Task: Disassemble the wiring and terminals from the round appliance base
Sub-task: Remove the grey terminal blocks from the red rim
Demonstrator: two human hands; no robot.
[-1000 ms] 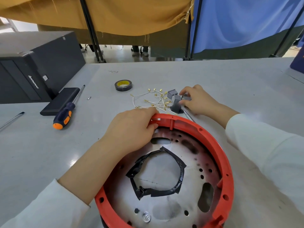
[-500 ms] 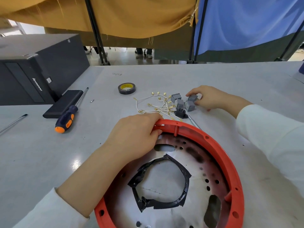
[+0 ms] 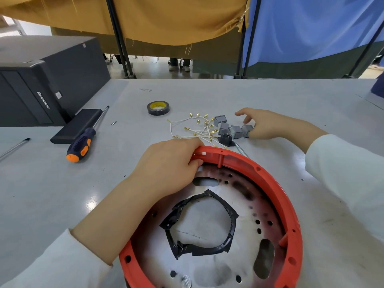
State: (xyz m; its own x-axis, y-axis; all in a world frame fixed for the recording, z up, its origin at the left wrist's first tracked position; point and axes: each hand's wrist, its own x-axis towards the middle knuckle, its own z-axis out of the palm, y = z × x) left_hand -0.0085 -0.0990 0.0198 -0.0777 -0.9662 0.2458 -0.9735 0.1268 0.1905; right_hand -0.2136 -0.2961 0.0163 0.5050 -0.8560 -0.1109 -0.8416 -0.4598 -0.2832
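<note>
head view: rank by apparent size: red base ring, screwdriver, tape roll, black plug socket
1. red base ring, nearest the camera, which exaggerates it
2. screwdriver
3. tape roll
4. black plug socket

Tape and socket look close in size; the tape lies farther away, so that order is unsure.

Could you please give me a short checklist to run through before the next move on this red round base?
1. Base steadied: ok, left hand grips the rim of the red round base.
2. Wire bundle with brass terminals out of the base: ok, it lies on the table.
3. Grey switch blocks set down: ok, right hand is open beside them.
4. Black socket detached: ok, it lies beside the wires.
5. Anything left wired under the black tape ring: cannot tell.
6. Screwdriver in reach: ok.
</note>
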